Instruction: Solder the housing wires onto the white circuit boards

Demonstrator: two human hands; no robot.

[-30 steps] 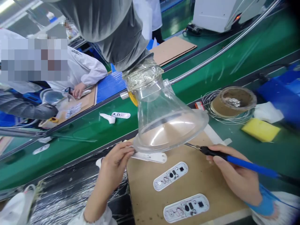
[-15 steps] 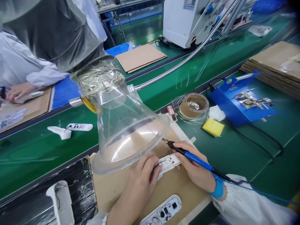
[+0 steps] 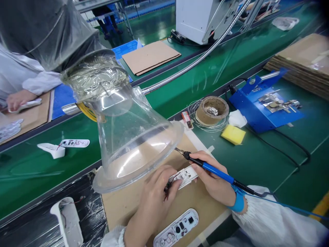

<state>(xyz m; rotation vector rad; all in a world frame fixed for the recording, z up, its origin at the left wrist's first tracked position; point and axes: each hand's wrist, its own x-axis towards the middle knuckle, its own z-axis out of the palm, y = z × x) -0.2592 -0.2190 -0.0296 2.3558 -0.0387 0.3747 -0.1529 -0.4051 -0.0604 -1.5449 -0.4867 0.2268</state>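
My right hand (image 3: 214, 180) is closed around a soldering iron (image 3: 218, 174) with a blue and black handle, its metal tip pointing left past the hood's rim. Its lower fingers also touch the right end of a small white plastic housing (image 3: 186, 176). At the housing's other end, my left hand (image 3: 158, 192) grips it, with thin dark and red wires (image 3: 167, 187) between thumb and fingers. Below them, a white oval cover with electronic parts (image 3: 177, 229) lies on the brown cardboard (image 3: 131, 211). A clear fume hood (image 3: 136, 137) overhangs the cardboard just beyond my hands.
To the right stand a solder reel (image 3: 212, 111), a yellow sponge (image 3: 233, 134) and a blue soldering-iron stand (image 3: 266, 106). A white handle-shaped shell (image 3: 68, 221) lies on black wrapping at left. Across the green conveyor, a co-worker's hand (image 3: 22, 99) holds a white part.
My left thumb has moved onto the housing, and more wire shows between the fingers. The wired white parts on the conveyor appear farther left; the view has shifted slightly.
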